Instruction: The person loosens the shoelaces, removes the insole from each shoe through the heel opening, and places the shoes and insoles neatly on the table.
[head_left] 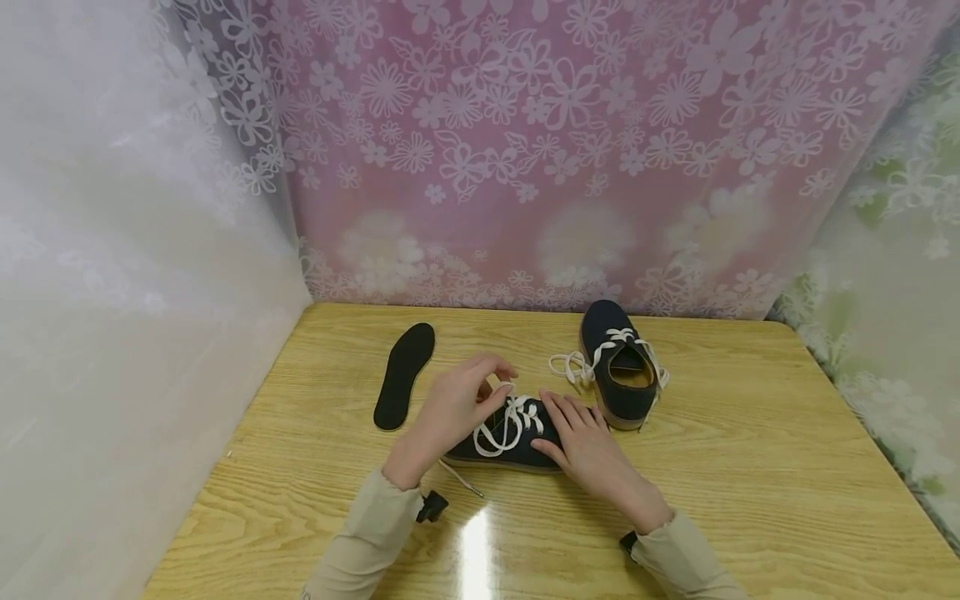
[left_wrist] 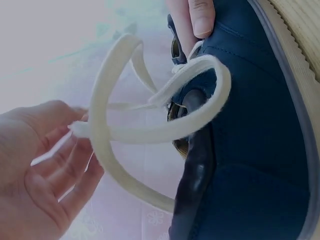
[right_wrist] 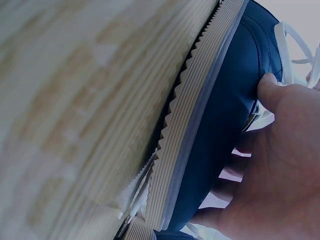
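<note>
A dark navy lace-up shoe [head_left: 517,450] lies on the table with its toe to the right. Its white shoelace [left_wrist: 117,135] stands up in loose loops over the opening. My left hand [head_left: 468,400] is above the heel end, pinching a part of the lace between thumb and fingers, as the left wrist view [left_wrist: 50,165] shows. My right hand [head_left: 588,450] rests on the toe, fingers stretched across the upper and thumb [right_wrist: 272,90] near the lacing. The right fingertips are partly hidden behind the shoe in the right wrist view.
A second navy shoe [head_left: 603,325] with white laces stands behind my right hand, toe to the back. To the left lies a black insole [head_left: 403,375]. A lace end [head_left: 463,479] trails onto the wooden table [head_left: 750,467]. Flowered curtains [head_left: 525,150] hang around the table.
</note>
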